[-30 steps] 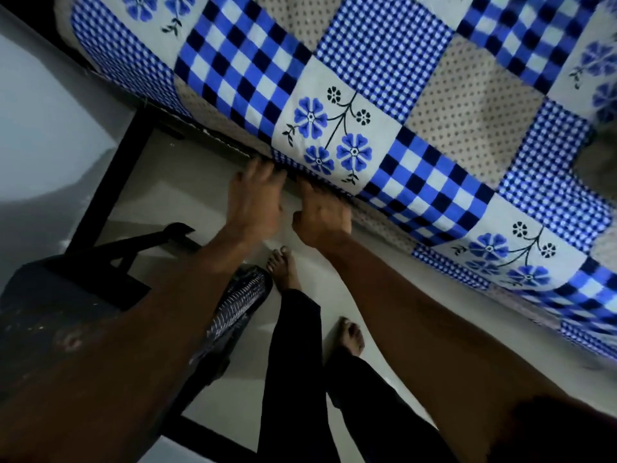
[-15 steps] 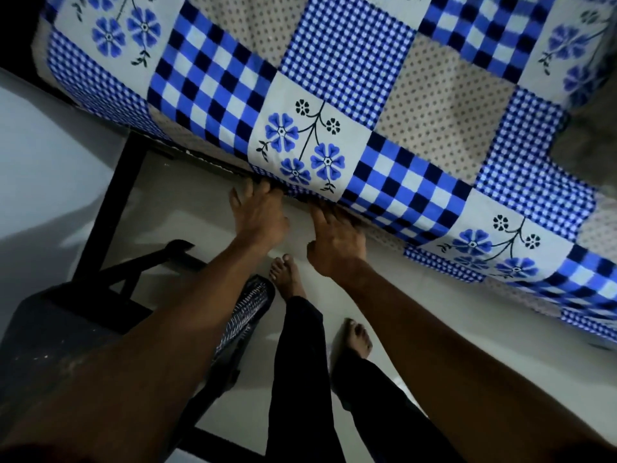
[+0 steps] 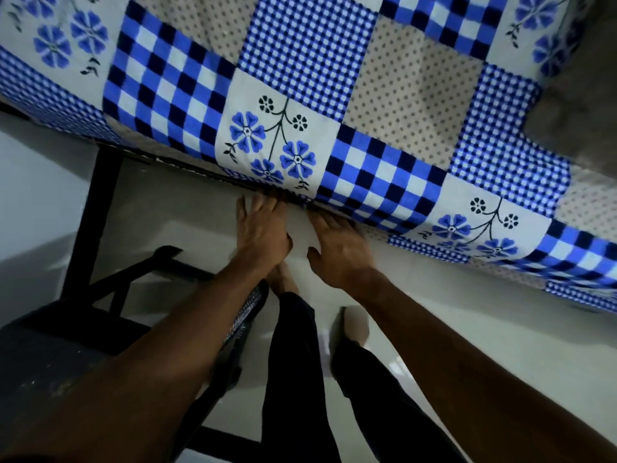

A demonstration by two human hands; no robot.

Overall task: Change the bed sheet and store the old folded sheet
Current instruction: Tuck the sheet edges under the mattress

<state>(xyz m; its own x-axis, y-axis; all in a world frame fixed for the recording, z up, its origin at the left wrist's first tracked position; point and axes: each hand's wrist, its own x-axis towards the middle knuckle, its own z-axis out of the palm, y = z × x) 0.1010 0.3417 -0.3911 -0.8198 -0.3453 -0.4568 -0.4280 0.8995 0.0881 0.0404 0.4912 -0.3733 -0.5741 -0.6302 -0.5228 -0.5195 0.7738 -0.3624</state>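
Note:
A patchwork bed sheet [image 3: 334, 78] with blue checks, blue flowers and grey dotted squares covers the bed across the top of the head view. Its lower edge hangs over the mattress side. My left hand [image 3: 260, 233] reaches to that edge with fingers spread, the fingertips pushed under the sheet's hem. My right hand [image 3: 337, 247] lies just to the right of it, fingers also extended under the hem. The fingertips of both hands are hidden beneath the cloth, so a grip cannot be made out.
A dark stool or small table [image 3: 50, 355] stands at the lower left, with a blue-and-white checked cloth [image 3: 245, 310] beside it. A black bed leg [image 3: 90, 222] runs down at the left. My legs and bare feet [image 3: 355, 324] stand on the pale tiled floor [image 3: 467, 329].
The view has moved closer to the bed's side. Both hands have opened flat and slid further under the sheet's hanging edge; the right hand went from curled to extended.

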